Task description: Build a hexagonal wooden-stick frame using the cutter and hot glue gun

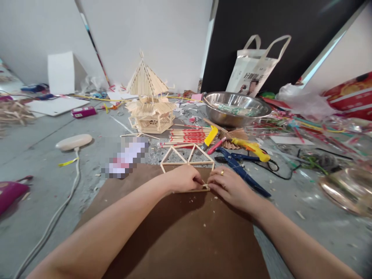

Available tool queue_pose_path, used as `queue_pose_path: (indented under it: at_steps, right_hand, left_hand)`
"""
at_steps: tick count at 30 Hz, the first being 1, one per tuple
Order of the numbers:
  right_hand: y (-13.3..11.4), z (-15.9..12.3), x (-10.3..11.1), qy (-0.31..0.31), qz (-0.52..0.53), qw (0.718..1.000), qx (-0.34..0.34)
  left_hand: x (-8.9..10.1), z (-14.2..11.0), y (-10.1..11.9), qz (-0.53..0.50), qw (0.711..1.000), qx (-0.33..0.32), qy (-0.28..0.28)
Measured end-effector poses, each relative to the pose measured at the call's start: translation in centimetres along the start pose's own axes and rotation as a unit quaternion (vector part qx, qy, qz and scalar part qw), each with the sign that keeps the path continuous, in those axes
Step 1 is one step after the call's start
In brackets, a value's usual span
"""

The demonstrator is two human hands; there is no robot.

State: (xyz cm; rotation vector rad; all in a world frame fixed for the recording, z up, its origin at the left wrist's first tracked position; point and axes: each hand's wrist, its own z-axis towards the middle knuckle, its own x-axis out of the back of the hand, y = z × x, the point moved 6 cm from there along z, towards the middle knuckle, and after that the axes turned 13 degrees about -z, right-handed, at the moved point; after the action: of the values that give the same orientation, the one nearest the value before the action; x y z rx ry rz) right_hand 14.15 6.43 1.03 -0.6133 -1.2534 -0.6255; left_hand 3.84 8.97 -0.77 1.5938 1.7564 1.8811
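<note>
1. Beneath the fingers of the left hand (184, 179): stick frame (188, 163), over brown sheet (188, 236).
2. Left fingers: narrowed, pinching short stick (205, 185) at frame's corner.
3. Beside them, right hand (231, 186): fingers bent; grip cannot be told.

The grey floor (43, 164) bears a brown sheet (186, 240), steel basin (229, 121) and stick pagoda (147, 81).
</note>
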Motion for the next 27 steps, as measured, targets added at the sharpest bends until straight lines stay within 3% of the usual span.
queue_pose_path:
  at_steps: [9,27]
  right_hand:
    - [-0.6,0.1,-0.3,-0.016,0.005,1.0,0.006]
    - [-1.3,0.1,-0.8,-0.027,-0.008,0.999,0.022]
  left_hand:
    - [0.5,-0.4,-0.3,0.108,0.993,0.034,0.017]
    - [0.0,-0.3,-0.1,0.125,0.992,-0.002,-0.009]
